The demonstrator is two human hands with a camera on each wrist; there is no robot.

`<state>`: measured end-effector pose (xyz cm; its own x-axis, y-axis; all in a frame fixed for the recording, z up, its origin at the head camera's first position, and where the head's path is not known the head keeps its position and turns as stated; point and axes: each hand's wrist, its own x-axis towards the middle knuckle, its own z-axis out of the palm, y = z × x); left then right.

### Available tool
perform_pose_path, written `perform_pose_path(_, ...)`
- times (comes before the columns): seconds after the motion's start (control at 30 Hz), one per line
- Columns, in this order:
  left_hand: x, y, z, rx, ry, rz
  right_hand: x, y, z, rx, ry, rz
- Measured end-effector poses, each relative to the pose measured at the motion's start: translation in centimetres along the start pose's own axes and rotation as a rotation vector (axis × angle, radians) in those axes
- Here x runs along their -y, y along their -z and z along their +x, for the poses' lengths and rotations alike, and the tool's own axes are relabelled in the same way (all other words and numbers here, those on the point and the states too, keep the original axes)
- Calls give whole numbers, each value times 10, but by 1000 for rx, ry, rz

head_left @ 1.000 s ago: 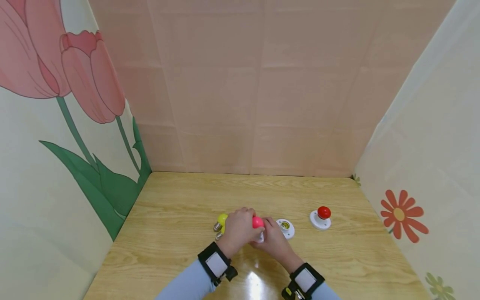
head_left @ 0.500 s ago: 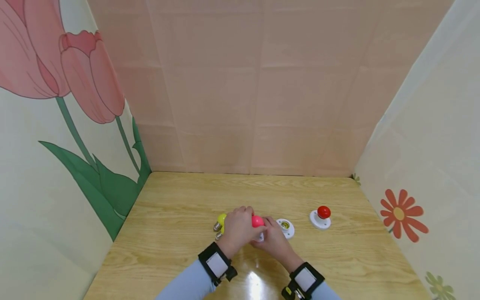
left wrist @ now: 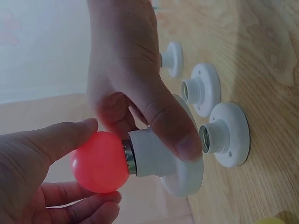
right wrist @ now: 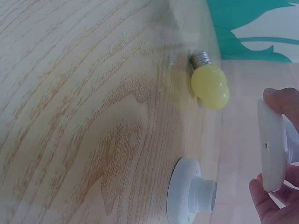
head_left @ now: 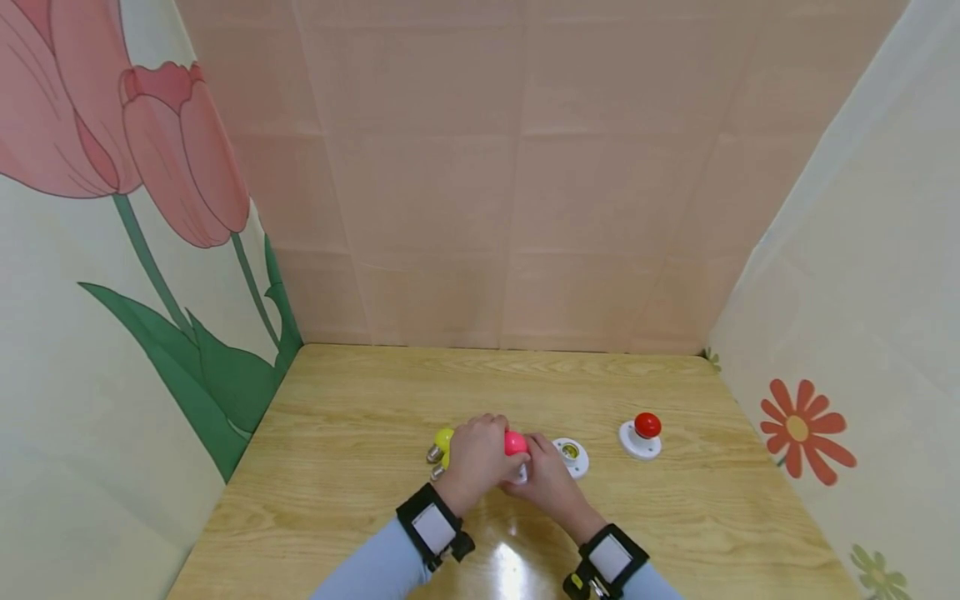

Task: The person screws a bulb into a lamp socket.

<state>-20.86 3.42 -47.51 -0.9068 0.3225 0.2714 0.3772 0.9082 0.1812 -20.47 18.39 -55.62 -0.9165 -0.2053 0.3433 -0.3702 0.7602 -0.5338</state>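
My left hand [head_left: 480,457] pinches a pink light bulb [left wrist: 100,162] between thumb and fingertips. A white round lamp socket [left wrist: 170,161] is gripped by my right hand [head_left: 551,482], the thumb lying along its base. The bulb's metal screw end sits at the socket's mouth, a band of it showing between glass and rim. In the right wrist view the flat underside of the socket base [right wrist: 272,144] stands on edge, clear of the table. In the head view the hands hide most of both things.
Two bulbless white sockets, one nearer [left wrist: 226,135] and one farther [left wrist: 202,89], stand on the wooden table [head_left: 360,517]. Farther right, a socket bears a red bulb [head_left: 648,425]. Yellow bulbs [right wrist: 209,83] lie left of the hands. Patterned walls enclose the table's back and sides.
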Motion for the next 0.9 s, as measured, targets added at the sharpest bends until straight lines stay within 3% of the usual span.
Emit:
perform_pose_path(0.5,3,1,2,52,-68,10,-1,-1,0,20,-13,0)
perform_pose_path(0.7,2,1,1,69,-44,-12,-2,-2,-1,12,-11,24)
perform_pose_path(0.9,1,1,0,28,6,-58,-2,-2,-2,18,3,39)
